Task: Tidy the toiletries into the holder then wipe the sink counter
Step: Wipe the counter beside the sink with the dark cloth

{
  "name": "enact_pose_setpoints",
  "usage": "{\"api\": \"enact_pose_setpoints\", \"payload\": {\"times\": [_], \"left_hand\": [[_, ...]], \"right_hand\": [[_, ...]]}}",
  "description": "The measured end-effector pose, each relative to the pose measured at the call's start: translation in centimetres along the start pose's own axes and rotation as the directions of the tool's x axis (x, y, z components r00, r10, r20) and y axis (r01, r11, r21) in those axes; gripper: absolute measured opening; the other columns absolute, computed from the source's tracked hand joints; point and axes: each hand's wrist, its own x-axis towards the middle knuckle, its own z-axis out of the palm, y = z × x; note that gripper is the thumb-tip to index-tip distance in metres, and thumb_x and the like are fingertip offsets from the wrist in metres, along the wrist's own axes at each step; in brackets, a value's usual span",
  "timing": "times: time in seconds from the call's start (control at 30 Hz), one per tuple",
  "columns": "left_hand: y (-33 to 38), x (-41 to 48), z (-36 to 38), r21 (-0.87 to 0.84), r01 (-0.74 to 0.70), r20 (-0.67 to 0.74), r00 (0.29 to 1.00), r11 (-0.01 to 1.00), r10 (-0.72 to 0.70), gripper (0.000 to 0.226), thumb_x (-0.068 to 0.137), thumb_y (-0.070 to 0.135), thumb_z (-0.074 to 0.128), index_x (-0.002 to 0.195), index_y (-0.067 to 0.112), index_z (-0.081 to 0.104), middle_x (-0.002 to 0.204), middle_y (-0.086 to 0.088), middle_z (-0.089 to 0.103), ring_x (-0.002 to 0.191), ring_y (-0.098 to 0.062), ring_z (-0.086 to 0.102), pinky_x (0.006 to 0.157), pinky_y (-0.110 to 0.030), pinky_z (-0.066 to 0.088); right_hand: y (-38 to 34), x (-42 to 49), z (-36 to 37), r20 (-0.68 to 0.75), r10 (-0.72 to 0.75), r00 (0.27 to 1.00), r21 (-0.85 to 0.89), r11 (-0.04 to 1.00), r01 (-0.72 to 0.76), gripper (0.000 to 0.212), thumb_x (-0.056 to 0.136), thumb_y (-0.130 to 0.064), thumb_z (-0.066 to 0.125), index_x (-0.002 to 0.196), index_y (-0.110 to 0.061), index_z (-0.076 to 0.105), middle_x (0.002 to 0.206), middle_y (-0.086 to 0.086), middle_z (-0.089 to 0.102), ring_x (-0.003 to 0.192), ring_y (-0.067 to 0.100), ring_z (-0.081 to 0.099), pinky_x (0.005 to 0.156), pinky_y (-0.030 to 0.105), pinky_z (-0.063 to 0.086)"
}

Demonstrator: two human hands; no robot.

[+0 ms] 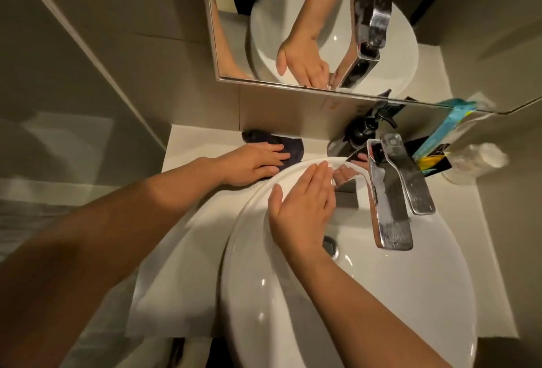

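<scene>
Head view: dark cloth [85,146] under left fingers [275,153].

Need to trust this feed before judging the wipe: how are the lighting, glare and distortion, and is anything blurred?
Head view: dim, warm light; wide-angle bending at the edges; bright glare spots on the basin and faucet; left hand on the dark cloth slightly soft; near forearms blurred; the mirror doubles the right hand.

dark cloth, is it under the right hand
No, the dark cloth lies under the left hand on the counter; the right hand rests flat on the basin rim.
</scene>
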Motion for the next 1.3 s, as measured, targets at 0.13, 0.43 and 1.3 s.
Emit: {"api": "enact_pose_setpoints", "payload": {"times": [0.13, 0.43, 1.3], "left_hand": [[0.2, -1.6, 1.4, -0.057, 0.045, -0.033, 0.998, 0.997, -0.047, 0.05, 0.103, 0.038, 0.037, 0.147, 0.018, 0.048, 0.157, 0.004, 0.043, 0.152, -0.014, 0.024, 0.125, -0.041, 0.015], [1.6, -7.5, 3.8, -0.168, 0.162, -0.153, 0.97, 0.972, -0.188, 0.043, 0.107, 0.029, 0.041, 0.149, 0.021, 0.047, 0.154, 0.006, 0.045, 0.15, -0.009, 0.025, 0.125, -0.034, 0.012], [10.2, -22.7, 13.9, -0.307, 0.38, -0.352, 0.806, 0.873, -0.475, 0.05, 0.099, 0.036, 0.042, 0.14, 0.014, 0.058, 0.149, -0.003, 0.053, 0.147, -0.016, 0.034, 0.123, -0.035, 0.016]], "right_hand": [[0.1, -0.2, -0.3, 0.012, -0.009, 1.0, -0.005, 1.0, 0.009, 0.086, 0.096, -0.052, 0.033, 0.157, 0.005, 0.015, 0.167, 0.024, 0.011, 0.156, 0.034, 0.007, 0.124, 0.047, 0.012], [0.2, -0.6, -1.0, 0.055, -0.027, 0.998, 0.016, 1.0, 0.026, 0.085, 0.1, -0.055, 0.026, 0.159, 0.001, 0.007, 0.169, 0.02, 0.002, 0.157, 0.031, -0.002, 0.126, 0.044, 0.005], [-0.3, -7.8, -1.5, 0.157, -0.361, 0.919, 0.111, 0.932, 0.346, 0.07, 0.106, -0.048, 0.019, 0.161, -0.007, 0.005, 0.171, 0.01, 0.004, 0.158, 0.024, 0.0, 0.127, 0.041, 0.007]]}}
